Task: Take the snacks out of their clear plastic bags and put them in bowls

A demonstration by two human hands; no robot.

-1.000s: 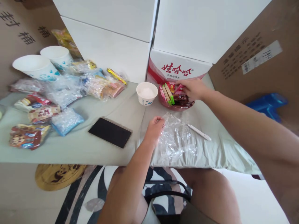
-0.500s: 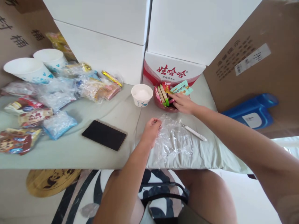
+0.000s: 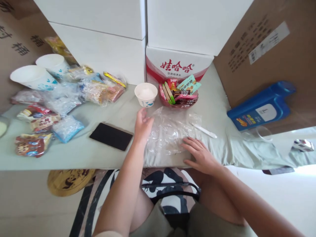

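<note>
My left hand (image 3: 143,126) is open, its fingers stretched toward the white paper bowl (image 3: 146,101), just in front of it; I cannot tell if the fingertips touch. White contents show inside the bowl. My right hand (image 3: 200,154) lies open with fingers spread at the table's front edge, by the right side of a clear plastic bag (image 3: 165,133). The crumpled bag is spread flat between both hands. Behind it stands a pinkish glass bowl (image 3: 172,105) filled with wrapped snacks (image 3: 181,93). A slim white pen-like tool (image 3: 204,131) rests right of the bag.
A black phone (image 3: 111,136) lies left of my left hand. Several packaged snacks (image 3: 64,98) and two large paper cups (image 3: 33,79) crowd the left side. A blue bottle (image 3: 261,107) leans at the right against a cardboard box (image 3: 266,72). White boxes (image 3: 180,64) line the back.
My right hand has left the snack bowl and come down to the table's front edge. My left hand has let go of the plastic bag and moved toward the paper bowl.
</note>
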